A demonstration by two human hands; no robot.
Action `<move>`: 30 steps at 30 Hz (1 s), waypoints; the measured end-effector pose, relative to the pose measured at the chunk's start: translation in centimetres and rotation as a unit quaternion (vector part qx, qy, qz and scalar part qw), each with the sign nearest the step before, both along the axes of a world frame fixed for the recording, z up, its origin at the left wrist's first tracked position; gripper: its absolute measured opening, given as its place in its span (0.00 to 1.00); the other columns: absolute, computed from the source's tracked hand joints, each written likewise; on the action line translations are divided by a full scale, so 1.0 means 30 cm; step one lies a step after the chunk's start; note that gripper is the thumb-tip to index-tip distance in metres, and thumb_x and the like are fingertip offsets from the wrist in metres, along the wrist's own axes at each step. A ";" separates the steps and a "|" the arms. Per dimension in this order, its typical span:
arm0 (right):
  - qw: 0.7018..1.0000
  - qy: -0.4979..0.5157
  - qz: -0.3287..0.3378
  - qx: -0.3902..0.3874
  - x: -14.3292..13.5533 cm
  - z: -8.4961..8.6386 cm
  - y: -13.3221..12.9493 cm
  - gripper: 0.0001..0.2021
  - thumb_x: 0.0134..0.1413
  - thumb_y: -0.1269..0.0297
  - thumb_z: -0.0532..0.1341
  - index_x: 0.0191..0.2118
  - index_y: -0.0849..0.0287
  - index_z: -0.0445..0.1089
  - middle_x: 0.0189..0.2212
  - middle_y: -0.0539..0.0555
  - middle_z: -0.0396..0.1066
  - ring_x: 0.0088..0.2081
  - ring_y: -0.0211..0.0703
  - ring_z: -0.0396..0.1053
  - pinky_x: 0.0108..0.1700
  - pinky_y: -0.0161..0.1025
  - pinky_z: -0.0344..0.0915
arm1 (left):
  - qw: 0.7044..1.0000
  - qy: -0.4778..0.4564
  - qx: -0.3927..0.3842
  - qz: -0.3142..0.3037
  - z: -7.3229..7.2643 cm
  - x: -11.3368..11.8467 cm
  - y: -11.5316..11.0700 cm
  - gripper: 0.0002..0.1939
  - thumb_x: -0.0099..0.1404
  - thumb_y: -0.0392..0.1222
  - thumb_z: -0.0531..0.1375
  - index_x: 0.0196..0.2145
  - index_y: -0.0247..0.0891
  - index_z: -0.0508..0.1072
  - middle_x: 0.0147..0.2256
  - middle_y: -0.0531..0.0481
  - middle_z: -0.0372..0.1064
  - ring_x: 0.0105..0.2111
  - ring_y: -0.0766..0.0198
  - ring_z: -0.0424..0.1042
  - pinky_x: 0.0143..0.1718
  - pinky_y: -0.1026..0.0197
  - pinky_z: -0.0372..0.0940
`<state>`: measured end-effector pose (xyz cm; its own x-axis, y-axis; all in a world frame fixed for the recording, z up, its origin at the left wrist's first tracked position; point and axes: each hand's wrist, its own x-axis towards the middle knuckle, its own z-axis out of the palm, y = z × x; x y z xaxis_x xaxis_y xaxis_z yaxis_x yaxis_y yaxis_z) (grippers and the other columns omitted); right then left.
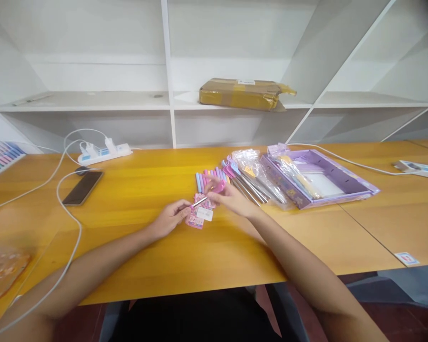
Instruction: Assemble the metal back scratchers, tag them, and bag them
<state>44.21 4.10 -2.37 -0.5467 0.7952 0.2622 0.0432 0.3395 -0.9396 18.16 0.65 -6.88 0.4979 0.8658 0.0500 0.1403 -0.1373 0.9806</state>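
Between my two hands is a slim metal shaft with pink ends, which looks like a back scratcher (200, 201). The fingers of my left hand (168, 219) pinch its lower end. My right hand (231, 197) grips around its pink upper end, partly covering it. Under the shaft lie pink printed cards (194, 222) and a white tag (204, 214). Just beyond my right hand is a row of pastel handles (199, 181). More metal shafts with blue and pink claw-like heads (248, 185) lie to the right, beside clear plastic wrappers (274, 190).
An open purple box (342, 183) with wrapped items on its left side stands at the right. A phone (83, 188) and a power strip (105, 154) with white cables lie left. A taped cardboard parcel (240, 93) sits on the shelf. Another power strip (419, 168) is far right.
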 end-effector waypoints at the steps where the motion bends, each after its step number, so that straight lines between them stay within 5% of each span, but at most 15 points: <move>1: 0.999 0.013 -0.032 0.027 0.022 0.020 0.010 0.31 0.66 0.47 0.64 0.69 0.50 0.60 0.43 0.53 0.71 0.35 0.39 0.69 0.38 0.39 0.70 | 1.000 0.001 -0.009 0.004 0.000 -0.004 0.002 0.21 0.74 0.60 0.57 0.46 0.37 0.72 0.28 0.55 0.67 0.23 0.69 0.58 0.27 0.64 0.54; 4: 0.983 -0.046 -0.093 0.154 0.074 0.084 0.016 0.23 0.68 0.51 0.62 0.64 0.48 0.66 0.53 0.58 0.71 0.46 0.45 0.72 0.47 0.44 0.72 | 1.000 0.017 -0.023 0.005 0.001 -0.015 0.004 0.22 0.74 0.61 0.56 0.44 0.37 0.72 0.27 0.56 0.65 0.22 0.69 0.55 0.26 0.64 0.52; 8: 0.940 -0.170 -0.094 0.282 0.105 0.131 -0.005 0.13 0.72 0.52 0.58 0.48 0.54 0.76 0.45 0.59 0.76 0.48 0.51 0.72 0.53 0.49 0.68 | 0.998 0.051 0.010 -0.022 0.009 -0.020 -0.003 0.22 0.76 0.59 0.53 0.37 0.37 0.72 0.25 0.57 0.60 0.25 0.68 0.57 0.30 0.63 0.54; 13: 0.951 -0.164 -0.076 0.251 0.118 0.105 -0.008 0.16 0.69 0.49 0.61 0.42 0.54 0.79 0.36 0.56 0.80 0.36 0.46 0.74 0.43 0.43 0.69 | 0.995 0.083 0.042 -0.029 0.017 -0.017 -0.020 0.24 0.77 0.58 0.52 0.32 0.37 0.69 0.25 0.57 0.59 0.26 0.67 0.57 0.31 0.62 0.53; 26: 0.943 -0.178 -0.089 0.267 0.108 0.091 -0.029 0.15 0.70 0.51 0.60 0.43 0.53 0.81 0.38 0.55 0.81 0.37 0.47 0.76 0.42 0.43 0.68 | 0.994 0.097 0.044 -0.036 0.024 -0.014 -0.010 0.24 0.77 0.58 0.51 0.31 0.37 0.69 0.25 0.56 0.60 0.27 0.67 0.58 0.32 0.63 0.54; 30: 0.944 -0.221 -0.117 0.217 0.107 0.086 -0.011 0.19 0.71 0.49 0.58 0.37 0.56 0.79 0.28 0.52 0.77 0.29 0.43 0.70 0.35 0.39 0.64 | 0.993 0.107 0.048 -0.032 0.023 -0.012 -0.006 0.24 0.77 0.58 0.50 0.32 0.38 0.67 0.25 0.57 0.57 0.26 0.67 0.57 0.31 0.63 0.53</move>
<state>47.40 3.78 0.21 -0.5022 0.7776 0.3783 0.5197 0.6211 -0.5867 17.80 0.46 -6.20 0.5597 0.8285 0.0169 0.3325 -0.2432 0.9112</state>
